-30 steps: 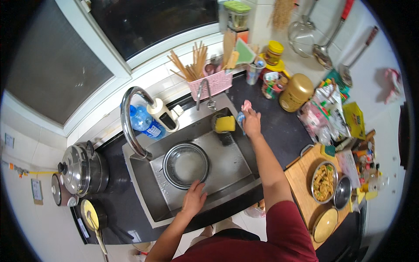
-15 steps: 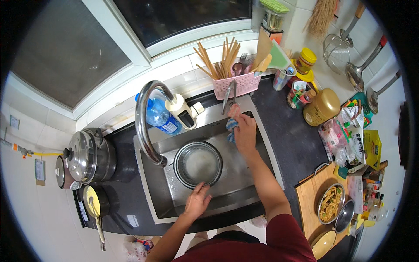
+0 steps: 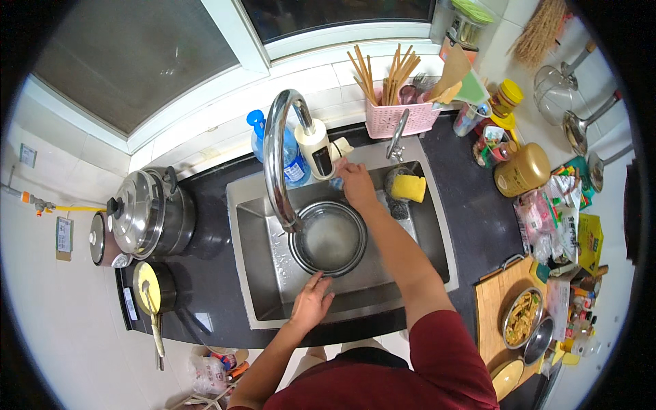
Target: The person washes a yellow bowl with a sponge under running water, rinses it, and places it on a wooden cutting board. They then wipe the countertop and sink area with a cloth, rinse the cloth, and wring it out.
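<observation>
A round metal bowl (image 3: 326, 238) with cloudy water stands in the steel sink (image 3: 273, 311). At its near rim is my left hand (image 3: 311, 303), fingers apart and fingertips close to the edge; whether they touch it I cannot tell. My right hand (image 3: 358, 187) is closed behind the bowl, at the sink's back edge. A small blue and pink cloth (image 3: 337, 182) shows partly at its fingers; the rest is hidden. A yellow sponge (image 3: 408, 188) and a dark scouring pad (image 3: 399, 208) lie at the sink's back right.
A tall curved faucet (image 3: 272, 164) arches over the sink's left side. Behind it stand a blue bottle (image 3: 295, 164) and a white dispenser (image 3: 315, 150). A pink chopstick basket (image 3: 400, 121) is at the back. Pots (image 3: 154, 215) stand left, a cutting board (image 3: 488, 311) right.
My right hand has moved left with the cloth, from the sink's back right to behind the bowl. The yellow sponge and scouring pad now show. My left hand stays by the bowl's near rim.
</observation>
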`<state>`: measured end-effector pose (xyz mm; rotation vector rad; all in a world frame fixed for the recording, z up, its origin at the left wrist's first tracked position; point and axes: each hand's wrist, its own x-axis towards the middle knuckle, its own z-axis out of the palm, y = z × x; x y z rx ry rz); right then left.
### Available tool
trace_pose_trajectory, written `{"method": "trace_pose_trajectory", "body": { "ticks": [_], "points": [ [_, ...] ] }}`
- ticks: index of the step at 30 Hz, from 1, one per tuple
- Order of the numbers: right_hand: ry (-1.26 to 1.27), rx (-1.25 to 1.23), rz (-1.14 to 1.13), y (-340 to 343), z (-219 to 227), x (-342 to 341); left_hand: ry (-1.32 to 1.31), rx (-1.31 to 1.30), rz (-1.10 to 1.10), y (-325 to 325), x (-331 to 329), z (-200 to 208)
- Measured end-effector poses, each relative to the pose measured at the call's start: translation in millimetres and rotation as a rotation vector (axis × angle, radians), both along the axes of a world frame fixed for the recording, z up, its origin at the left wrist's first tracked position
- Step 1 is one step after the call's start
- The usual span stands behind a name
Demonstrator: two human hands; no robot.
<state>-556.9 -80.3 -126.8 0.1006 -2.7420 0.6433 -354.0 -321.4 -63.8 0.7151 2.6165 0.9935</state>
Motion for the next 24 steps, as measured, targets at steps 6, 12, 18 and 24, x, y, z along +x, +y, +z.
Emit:
{"method": "trace_pose_trajectory", "body": {
  "ticks": [6,12,18,24],
  "points": [
    [0.214,-0.193,-0.134,68.8,83.2,119.3,-0.015,0.042,-0.034,-14.2,-6.2,17.3],
    [-0.143,0.089,-0.724,135.5,21.0,315.5,0.052,0.143,-0.144,-39.4,5.8,1.2],
    [0.010,0.135,-0.609,-10.4,-1.8,391.3,0.006,0.149,-0.189,-83.6,33.0,3.7],
    [-0.163,-0.235,-0.126,-212.0,23.8,363.0,-0.001,0.132,-0.063,-156.8,64.9,15.8]
  ]
}}
